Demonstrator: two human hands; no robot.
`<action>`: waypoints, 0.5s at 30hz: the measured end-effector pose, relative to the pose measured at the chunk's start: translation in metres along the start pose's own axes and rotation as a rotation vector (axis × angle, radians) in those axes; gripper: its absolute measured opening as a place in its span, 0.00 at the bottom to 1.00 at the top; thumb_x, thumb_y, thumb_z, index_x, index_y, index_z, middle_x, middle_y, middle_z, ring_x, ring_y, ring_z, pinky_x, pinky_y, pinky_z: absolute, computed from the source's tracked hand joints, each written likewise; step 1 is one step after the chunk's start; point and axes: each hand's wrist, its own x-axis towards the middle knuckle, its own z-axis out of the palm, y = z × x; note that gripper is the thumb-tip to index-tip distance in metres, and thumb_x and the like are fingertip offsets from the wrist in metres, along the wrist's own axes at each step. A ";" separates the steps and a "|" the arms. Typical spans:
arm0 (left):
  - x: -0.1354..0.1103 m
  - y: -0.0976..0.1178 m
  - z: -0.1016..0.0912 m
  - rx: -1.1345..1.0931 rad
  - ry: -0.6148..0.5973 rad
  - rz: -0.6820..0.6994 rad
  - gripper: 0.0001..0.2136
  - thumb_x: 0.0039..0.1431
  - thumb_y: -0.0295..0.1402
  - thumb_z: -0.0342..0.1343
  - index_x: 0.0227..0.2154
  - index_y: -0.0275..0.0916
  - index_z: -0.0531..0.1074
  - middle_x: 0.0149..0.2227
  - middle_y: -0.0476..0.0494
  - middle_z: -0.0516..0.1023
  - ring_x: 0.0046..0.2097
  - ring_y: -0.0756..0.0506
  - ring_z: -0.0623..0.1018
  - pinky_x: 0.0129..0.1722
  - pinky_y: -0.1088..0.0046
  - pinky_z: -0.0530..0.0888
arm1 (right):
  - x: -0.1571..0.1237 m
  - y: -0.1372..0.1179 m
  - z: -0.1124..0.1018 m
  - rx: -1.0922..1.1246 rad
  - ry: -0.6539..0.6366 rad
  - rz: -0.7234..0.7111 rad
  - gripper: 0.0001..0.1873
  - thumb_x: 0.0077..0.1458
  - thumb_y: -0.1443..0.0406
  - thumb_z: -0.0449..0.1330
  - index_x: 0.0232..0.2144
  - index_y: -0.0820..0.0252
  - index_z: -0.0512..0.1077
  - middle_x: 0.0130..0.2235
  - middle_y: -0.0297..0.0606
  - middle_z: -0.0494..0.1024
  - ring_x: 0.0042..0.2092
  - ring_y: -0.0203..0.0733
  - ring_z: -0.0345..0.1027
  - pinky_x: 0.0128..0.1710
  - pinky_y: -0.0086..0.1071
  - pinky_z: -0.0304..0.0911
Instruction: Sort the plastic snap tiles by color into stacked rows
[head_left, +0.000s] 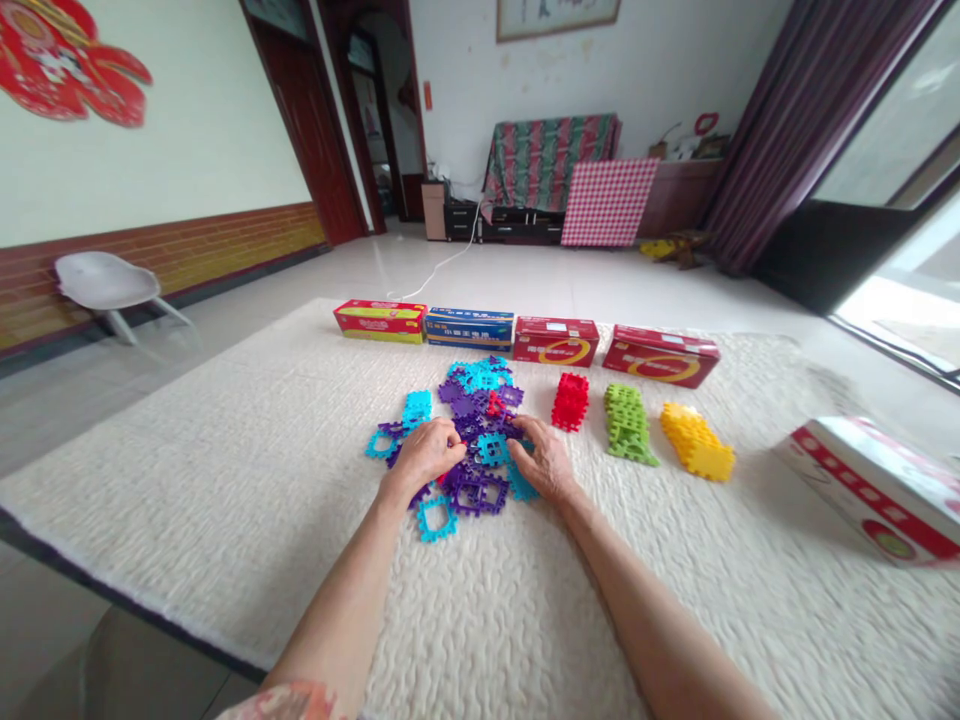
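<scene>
A loose pile of purple and light-blue interlocking plastic squares (480,492), with a few red bits among them, lies on the quilted cover. My left hand (429,455) is at the pile's left side, its fingers curled closed; a speck of red shows by the fingertips, but what they hold is hidden. Over the right side rests my right hand (541,458), thumb and forefinger apart, touching the pieces. Right of the pile stand a red stack (571,402), a green stack (628,424) and a yellow stack (697,442) of such squares. A small light-blue stack (417,407) sits beyond my left hand.
Behind the pieces is a row of boxes: a red-and-yellow box (381,322), a blue box (469,329), a red box (556,342) and another red box (661,356). A white-and-red carton (874,485) stands at the right. A white chair (109,280) is on the floor.
</scene>
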 end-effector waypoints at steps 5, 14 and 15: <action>0.014 0.011 -0.003 -0.229 0.169 -0.147 0.05 0.54 0.32 0.57 0.28 0.39 0.77 0.31 0.47 0.80 0.35 0.48 0.78 0.38 0.75 0.72 | 0.004 -0.007 0.013 -0.009 -0.027 -0.094 0.20 0.54 0.63 0.56 0.50 0.60 0.68 0.53 0.50 0.72 0.55 0.50 0.65 0.57 0.47 0.61; 0.045 0.058 0.019 -0.239 0.187 -0.036 0.06 0.56 0.31 0.56 0.33 0.38 0.77 0.33 0.45 0.82 0.36 0.47 0.79 0.38 0.73 0.73 | 0.002 0.002 -0.018 0.094 0.304 0.025 0.14 0.61 0.66 0.49 0.45 0.56 0.72 0.43 0.40 0.78 0.46 0.43 0.72 0.47 0.38 0.67; 0.050 0.068 0.026 -0.207 0.174 0.020 0.06 0.57 0.31 0.56 0.33 0.38 0.77 0.34 0.44 0.81 0.37 0.47 0.79 0.39 0.73 0.73 | -0.001 0.009 -0.028 0.060 0.354 0.030 0.14 0.61 0.66 0.49 0.43 0.57 0.72 0.42 0.40 0.78 0.45 0.43 0.72 0.46 0.38 0.67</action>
